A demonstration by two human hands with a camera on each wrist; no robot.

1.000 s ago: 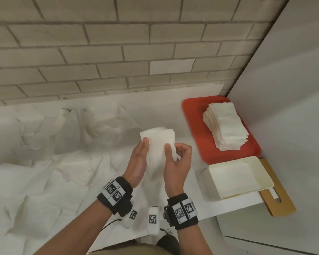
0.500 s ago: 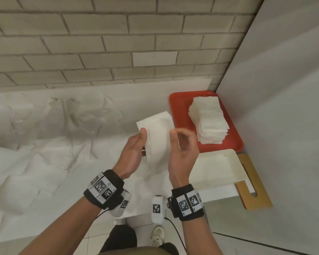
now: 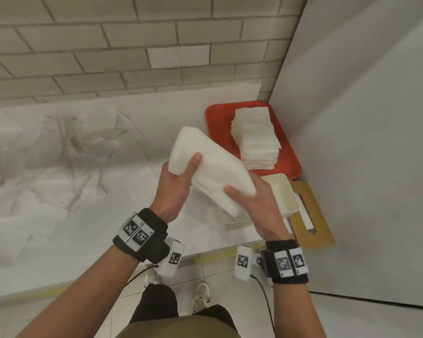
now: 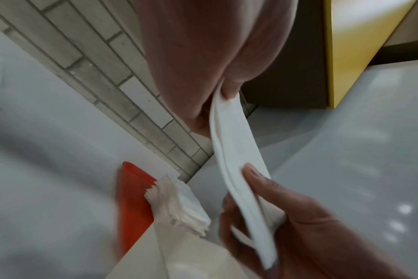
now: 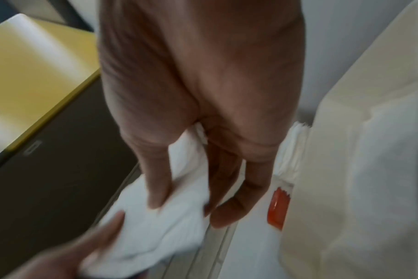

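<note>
- Now the left hand (image 3: 174, 189) and the right hand (image 3: 257, 203) hold one folded napkin (image 3: 213, 162) between them, in the air above the near edge of the table (image 3: 59, 252). It is tilted, with its higher end to the left.
- Left fingers (image 3: 194, 162) are clamped on the higher end, thumb on top. The right fingers (image 3: 235, 192) pinch the lower end, thumb above and the rest beneath.
- The table is white. Loose, crumpled white sheets (image 3: 47, 179) lie spread over its left and middle parts.
- At its right end, in the corner, lies a red tray (image 3: 217, 123) bearing a stack (image 3: 254, 135) of folded napkins, slightly skewed.
- Just in front of the tray stands a cream open-topped box (image 3: 285, 196), partly hidden behind the right hand.
- A wooden board (image 3: 313, 230) with a slot handle shows at the box's right side and reaches past the table's edge.
- Behind the table rises a pale brick wall (image 3: 108, 45). A plain white panel (image 3: 352, 142) closes the right side.
- Below the table's edge is a pale tiled floor (image 3: 217, 274), with the person's shoes (image 3: 202, 293) on it.
</note>
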